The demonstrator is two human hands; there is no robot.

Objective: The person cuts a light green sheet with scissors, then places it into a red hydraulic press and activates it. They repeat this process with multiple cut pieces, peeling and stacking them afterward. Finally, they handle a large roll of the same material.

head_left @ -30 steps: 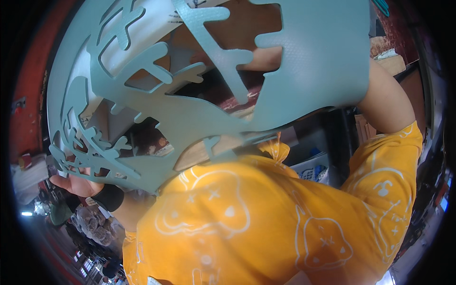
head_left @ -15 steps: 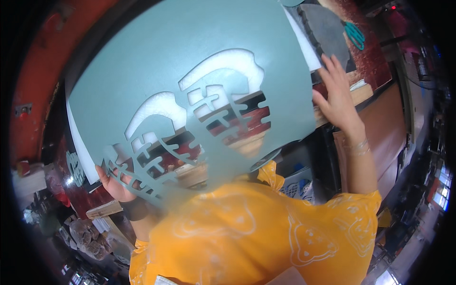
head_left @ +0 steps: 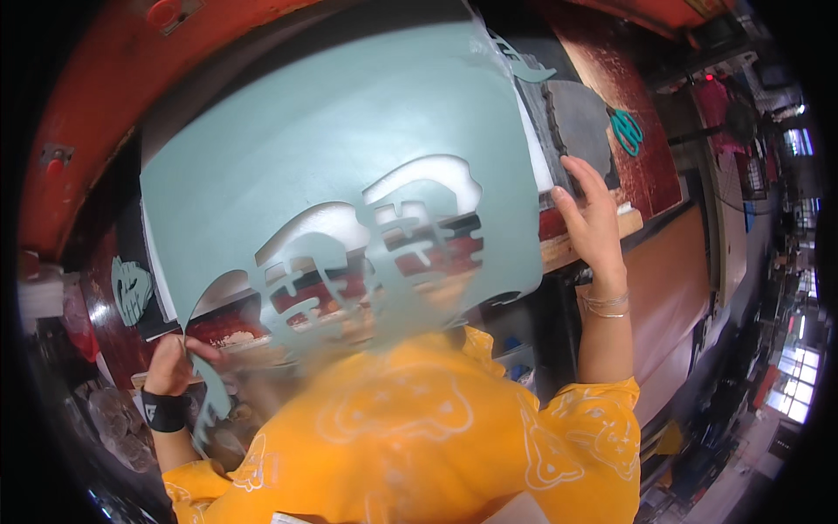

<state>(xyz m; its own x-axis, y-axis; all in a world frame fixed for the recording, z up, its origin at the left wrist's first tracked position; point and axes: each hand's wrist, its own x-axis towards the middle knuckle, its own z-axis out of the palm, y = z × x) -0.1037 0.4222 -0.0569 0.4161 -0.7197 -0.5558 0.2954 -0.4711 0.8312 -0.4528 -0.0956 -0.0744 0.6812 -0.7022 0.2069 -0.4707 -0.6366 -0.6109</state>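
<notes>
A large pale green sheet (head_left: pixel 349 113) spreads across the table, its near part pierced by curved, shoe-upper-like cut-outs. My left hand (head_left: pixel 170 365) pinches the sheet's near left edge, where a loose narrow strip (head_left: pixel 209 393) hangs toward my body. Off the sheet's right edge, my right hand (head_left: pixel 595 218) is open, thumb and fingers apart, holding nothing. Its fingertips are close to a dark grey flat piece (head_left: pixel 580 122); whether they touch it I cannot tell. White sheeting (head_left: pixel 327 231) shows through the upper cut-outs, and the sheet's nearest part is blurred.
Teal-handled scissors (head_left: pixel 626 133) lie on the dark red tabletop (head_left: pixel 650 170) at the right. Cut green pieces lie at the left (head_left: pixel 133 291) and far right (head_left: pixel 528 68). An orange-red machine frame (head_left: pixel 96 79) with red buttons borders the left and far side. Clear plastic bags (head_left: pixel 118 424) sit lower left.
The green sheet has come nearer my body. My left hand has gone from under the cut-outs to pinching the left edge, where a strip now hangs. My right hand is lower.
</notes>
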